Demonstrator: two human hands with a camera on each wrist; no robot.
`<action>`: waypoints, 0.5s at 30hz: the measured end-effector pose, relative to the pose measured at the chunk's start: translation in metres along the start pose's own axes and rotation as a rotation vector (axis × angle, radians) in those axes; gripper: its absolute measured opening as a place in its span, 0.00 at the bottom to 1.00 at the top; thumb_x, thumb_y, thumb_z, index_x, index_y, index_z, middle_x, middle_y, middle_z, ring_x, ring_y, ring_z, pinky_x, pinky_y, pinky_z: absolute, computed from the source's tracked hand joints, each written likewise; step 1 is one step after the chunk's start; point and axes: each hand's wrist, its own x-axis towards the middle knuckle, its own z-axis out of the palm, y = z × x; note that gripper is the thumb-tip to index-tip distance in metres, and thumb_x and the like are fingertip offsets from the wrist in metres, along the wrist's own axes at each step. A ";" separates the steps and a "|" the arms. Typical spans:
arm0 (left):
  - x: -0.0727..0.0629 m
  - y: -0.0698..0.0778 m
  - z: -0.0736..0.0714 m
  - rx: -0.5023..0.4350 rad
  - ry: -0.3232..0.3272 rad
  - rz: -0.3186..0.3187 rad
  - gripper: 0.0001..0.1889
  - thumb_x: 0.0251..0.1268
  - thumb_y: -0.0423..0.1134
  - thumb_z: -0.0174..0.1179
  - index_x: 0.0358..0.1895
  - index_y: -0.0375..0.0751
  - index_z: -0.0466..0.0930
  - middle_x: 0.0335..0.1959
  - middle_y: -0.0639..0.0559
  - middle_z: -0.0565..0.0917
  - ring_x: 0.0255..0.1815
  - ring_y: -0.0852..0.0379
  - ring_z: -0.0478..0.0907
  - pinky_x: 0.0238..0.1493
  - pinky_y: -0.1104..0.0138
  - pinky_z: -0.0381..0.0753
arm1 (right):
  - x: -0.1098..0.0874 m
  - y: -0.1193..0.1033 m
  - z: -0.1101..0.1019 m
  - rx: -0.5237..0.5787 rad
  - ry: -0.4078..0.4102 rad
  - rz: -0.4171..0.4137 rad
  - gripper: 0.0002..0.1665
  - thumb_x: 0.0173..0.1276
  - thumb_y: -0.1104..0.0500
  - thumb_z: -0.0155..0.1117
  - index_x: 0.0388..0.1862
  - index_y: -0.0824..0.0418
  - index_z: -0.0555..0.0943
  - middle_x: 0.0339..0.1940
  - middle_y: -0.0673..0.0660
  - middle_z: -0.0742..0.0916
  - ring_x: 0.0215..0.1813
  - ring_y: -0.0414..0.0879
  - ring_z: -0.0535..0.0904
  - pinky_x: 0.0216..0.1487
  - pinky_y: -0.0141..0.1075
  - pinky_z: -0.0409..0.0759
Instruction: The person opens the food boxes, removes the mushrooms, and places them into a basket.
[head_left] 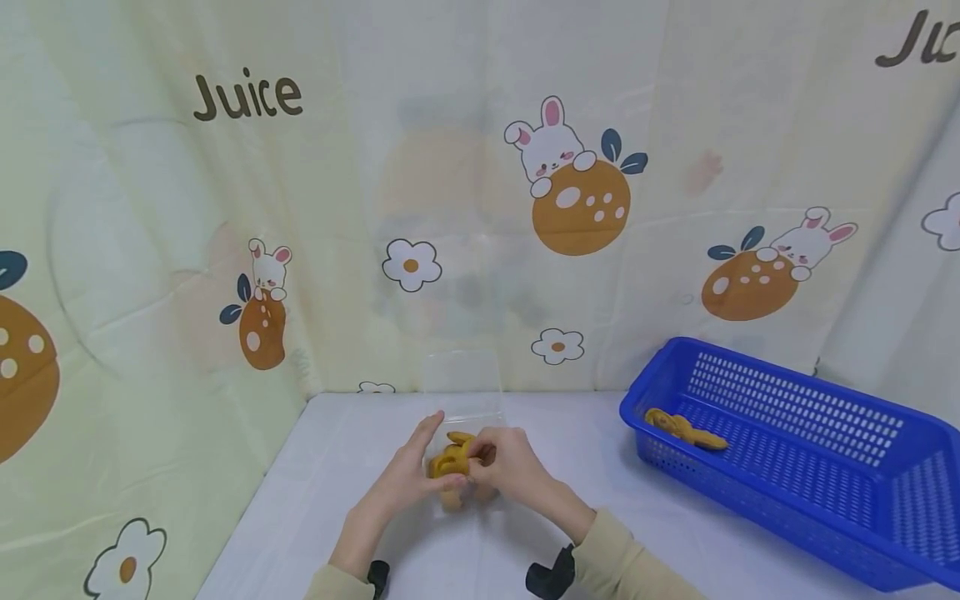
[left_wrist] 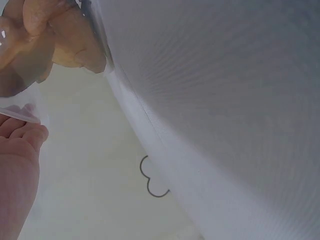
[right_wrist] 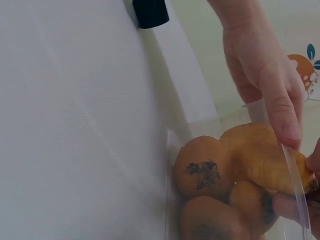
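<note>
A clear plastic box (right_wrist: 172,200) stands on the table, its lid (head_left: 463,379) raised at the back. Several golden-brown bread-like pieces (right_wrist: 202,167) lie inside, some with dark marks. My left hand (head_left: 408,475) holds the box's left side, the thumb along the near wall and the fingers spread on the far side. With thumb and fingertips, my right hand (head_left: 513,462) pinches a yellower bread-like piece (right_wrist: 257,160) at the top of the box. Part of that piece is hidden behind the fingers.
To the right, a blue plastic basket (head_left: 750,492) stands at an angle, with an elongated twisted bread-like piece (head_left: 686,429) at its left end. A printed curtain (head_left: 450,167) hangs right behind the white-covered table (head_left: 300,492).
</note>
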 end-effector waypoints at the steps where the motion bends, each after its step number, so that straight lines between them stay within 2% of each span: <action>1: 0.000 0.000 0.000 0.000 0.000 0.000 0.51 0.48 0.57 0.67 0.73 0.45 0.48 0.72 0.43 0.52 0.69 0.40 0.51 0.62 0.43 0.57 | 0.000 0.000 -0.001 0.005 0.025 0.007 0.04 0.51 0.73 0.64 0.27 0.67 0.82 0.25 0.52 0.83 0.26 0.40 0.77 0.28 0.28 0.79; 5: 0.002 0.001 0.001 -0.002 -0.001 -0.001 0.50 0.49 0.55 0.68 0.73 0.46 0.48 0.72 0.43 0.52 0.69 0.41 0.51 0.63 0.44 0.56 | 0.002 0.003 -0.010 0.052 0.117 0.056 0.02 0.53 0.71 0.65 0.27 0.68 0.83 0.25 0.54 0.84 0.28 0.42 0.79 0.29 0.29 0.80; 10: 0.002 0.002 0.001 -0.005 0.001 0.006 0.51 0.48 0.54 0.69 0.73 0.44 0.49 0.72 0.43 0.52 0.69 0.41 0.51 0.63 0.44 0.56 | 0.002 0.004 -0.022 0.140 0.170 0.125 0.02 0.55 0.71 0.66 0.29 0.68 0.84 0.27 0.56 0.85 0.29 0.45 0.80 0.31 0.29 0.80; 15: 0.001 0.001 0.001 -0.005 0.004 0.011 0.51 0.48 0.55 0.68 0.72 0.43 0.48 0.71 0.41 0.53 0.68 0.39 0.53 0.63 0.45 0.56 | -0.001 -0.011 -0.040 0.231 0.218 0.149 0.03 0.57 0.73 0.63 0.30 0.73 0.82 0.29 0.64 0.85 0.29 0.52 0.82 0.31 0.31 0.81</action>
